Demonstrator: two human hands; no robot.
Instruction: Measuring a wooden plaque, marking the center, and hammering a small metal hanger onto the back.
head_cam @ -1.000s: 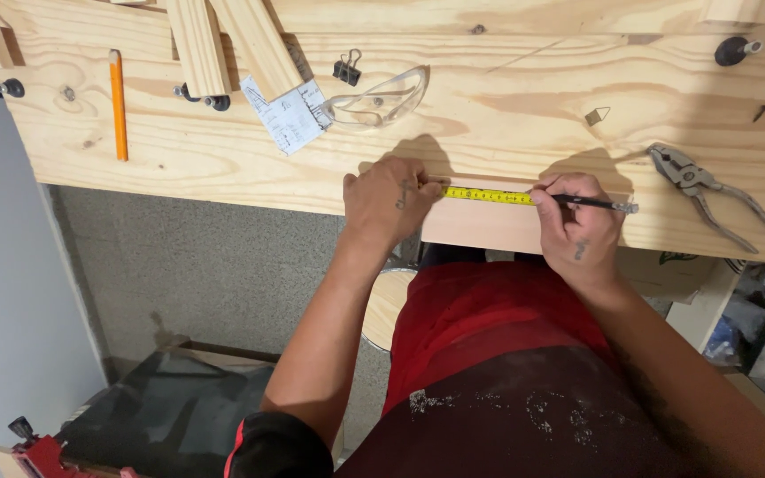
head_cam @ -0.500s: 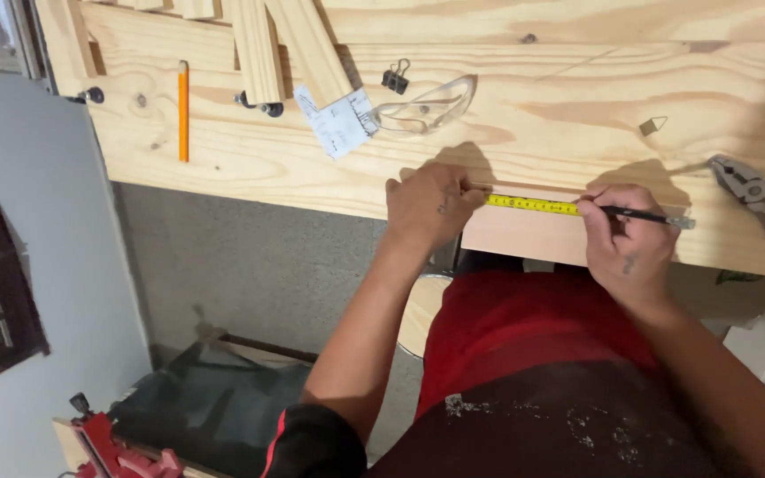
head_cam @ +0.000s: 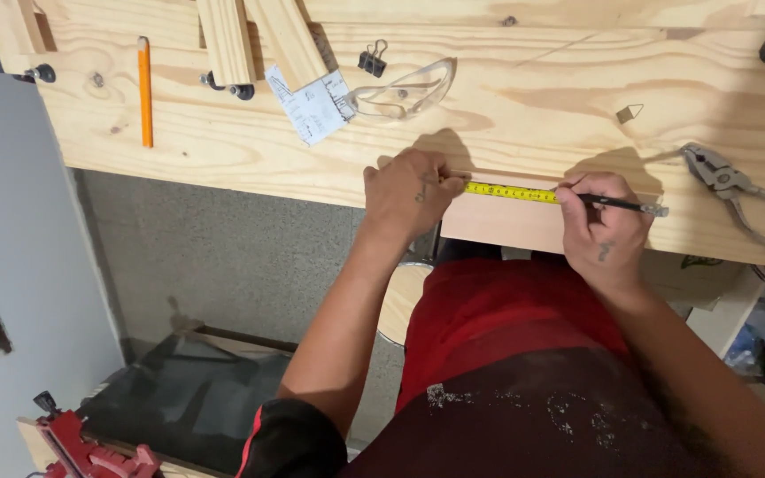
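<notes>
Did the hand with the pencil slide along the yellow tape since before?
No. The right hand holds the pencil at the same end of the yellow tape, just as far from the pliers.

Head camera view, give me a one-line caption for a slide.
Left hand pins a yellow tape measure on a wooden board while right hand marks with a pencil.

Bare forearms, small dark markings, perhaps tattoos, on each hand, black short sleeve with red trim, red shirt, dark paint-flecked apron.
</notes>
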